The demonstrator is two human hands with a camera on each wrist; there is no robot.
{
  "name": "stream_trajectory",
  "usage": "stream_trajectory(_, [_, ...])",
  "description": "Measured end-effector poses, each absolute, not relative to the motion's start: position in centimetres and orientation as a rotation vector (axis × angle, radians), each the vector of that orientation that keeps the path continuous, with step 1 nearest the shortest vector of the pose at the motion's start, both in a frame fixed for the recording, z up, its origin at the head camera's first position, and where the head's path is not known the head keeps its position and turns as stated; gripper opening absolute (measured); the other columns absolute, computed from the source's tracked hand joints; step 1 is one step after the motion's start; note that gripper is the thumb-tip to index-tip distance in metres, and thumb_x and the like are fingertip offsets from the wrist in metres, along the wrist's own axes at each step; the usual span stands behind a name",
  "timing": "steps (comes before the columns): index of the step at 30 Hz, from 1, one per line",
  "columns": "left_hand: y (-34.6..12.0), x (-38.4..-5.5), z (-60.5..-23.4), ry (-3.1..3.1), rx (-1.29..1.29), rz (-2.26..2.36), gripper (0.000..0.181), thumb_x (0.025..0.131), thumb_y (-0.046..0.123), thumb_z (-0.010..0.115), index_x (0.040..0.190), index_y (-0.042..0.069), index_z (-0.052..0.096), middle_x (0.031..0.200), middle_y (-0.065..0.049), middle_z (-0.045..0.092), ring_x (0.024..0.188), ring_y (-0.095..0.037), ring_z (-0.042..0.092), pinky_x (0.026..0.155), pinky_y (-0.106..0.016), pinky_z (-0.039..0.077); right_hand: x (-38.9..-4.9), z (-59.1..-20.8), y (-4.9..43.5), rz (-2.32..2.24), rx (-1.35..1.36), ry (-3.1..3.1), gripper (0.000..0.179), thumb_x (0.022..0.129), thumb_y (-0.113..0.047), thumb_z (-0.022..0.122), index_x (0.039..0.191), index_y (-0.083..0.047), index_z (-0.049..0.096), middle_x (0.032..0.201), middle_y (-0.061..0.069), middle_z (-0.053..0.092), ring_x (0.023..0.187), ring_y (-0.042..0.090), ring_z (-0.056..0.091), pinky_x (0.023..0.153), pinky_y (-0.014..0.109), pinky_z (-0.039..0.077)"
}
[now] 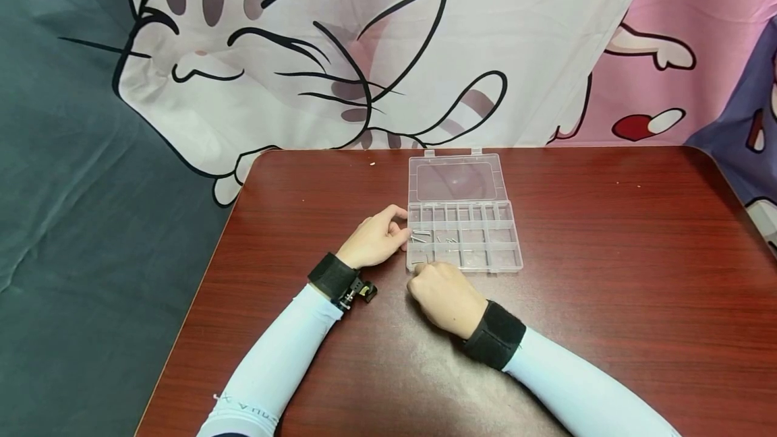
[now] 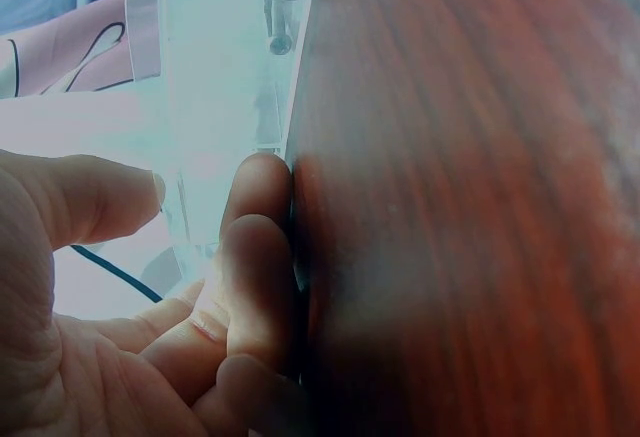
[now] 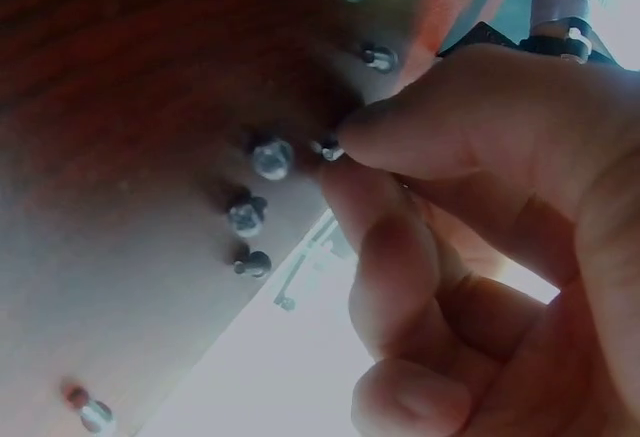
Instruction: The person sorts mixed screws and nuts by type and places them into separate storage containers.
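A clear plastic compartment box point(image 1: 489, 235) lies on the table, lid folded back. My left hand point(image 1: 379, 238) is at its left side; in the left wrist view the fingertips point(image 2: 262, 192) rest against the side wall and the thumb is apart from them. Just in front of the box's near left corner is my right hand point(image 1: 449, 299). In the right wrist view its thumb and index finger pinch a small screw point(image 3: 330, 149), partly hidden by the fingertips. Around it on the table lie several loose screws point(image 3: 271, 159), which the right hand hides in the head view.
Screws point(image 1: 420, 237) lie in a left compartment, with smaller pieces point(image 1: 449, 240) in the one beside it. The brown table point(image 1: 607, 255) reaches back to a curtain printed with a cartoon cat point(image 1: 243, 100). Each wrist wears a black strap point(image 1: 494, 336).
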State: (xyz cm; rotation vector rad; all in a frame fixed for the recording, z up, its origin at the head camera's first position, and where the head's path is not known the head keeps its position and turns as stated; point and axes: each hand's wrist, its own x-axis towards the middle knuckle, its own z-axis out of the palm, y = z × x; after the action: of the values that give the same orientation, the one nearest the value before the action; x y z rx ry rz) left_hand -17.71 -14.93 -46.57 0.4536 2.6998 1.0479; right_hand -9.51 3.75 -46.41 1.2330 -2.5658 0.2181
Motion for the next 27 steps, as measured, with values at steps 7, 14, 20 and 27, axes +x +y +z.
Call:
stream_trajectory(7, [-15.0,-17.6,-46.6,2.697,0.441,1.048,0.041,0.096,0.037,0.054,0.131,0.015,0.055,0.074,0.009,0.068,0.065,-0.011,0.058,0.067,-0.031,0.043,-9.6,-46.6,3.6,0.242,1.247,-2.582,0.019,0.069,-0.004,0.067,0.061,-0.02,0.058,0.066,0.0,0.057,0.057,0.019,0.056,0.052,0.037,0.044])
stream_trajectory(14, [-15.0,-17.6,-46.5,2.692,0.453,1.06,0.041,0.096,0.036,0.054,0.131,0.014,0.055,0.074,0.008,0.068,0.065,-0.011,0.058,0.068,-0.032,0.044,-10.0,-46.1,4.0,0.424,1.268,-2.624,0.015,0.063,-0.009,0.068,0.066,-0.018,0.056,0.067,-0.002,0.053,0.056,0.017,0.053,0.051,0.035,0.043])
stream_trajectory(20, [-14.9,-17.7,-46.5,2.688,0.445,1.062,0.042,0.096,0.036,0.055,0.132,0.014,0.054,0.073,0.008,0.067,0.064,-0.011,0.058,0.067,-0.032,0.043,-11.2,-44.9,4.9,0.602,1.191,-2.589,0.017,0.062,-0.011,0.065,0.07,-0.02,0.053,0.07,-0.009,0.045,0.057,0.008,0.044,0.049,0.028,0.038])
stream_trajectory(27, [-14.9,-17.7,-46.6,2.687,0.441,1.047,0.042,0.097,0.037,0.053,0.132,0.016,0.054,0.075,0.009,0.067,0.063,-0.012,0.057,0.062,-0.031,0.043,-13.7,-44.6,7.0,0.728,1.044,-2.555,0.021,0.06,-0.008,0.061,0.069,-0.021,0.047,0.07,-0.01,0.042,0.057,0.007,0.043,0.05,0.026,0.037])
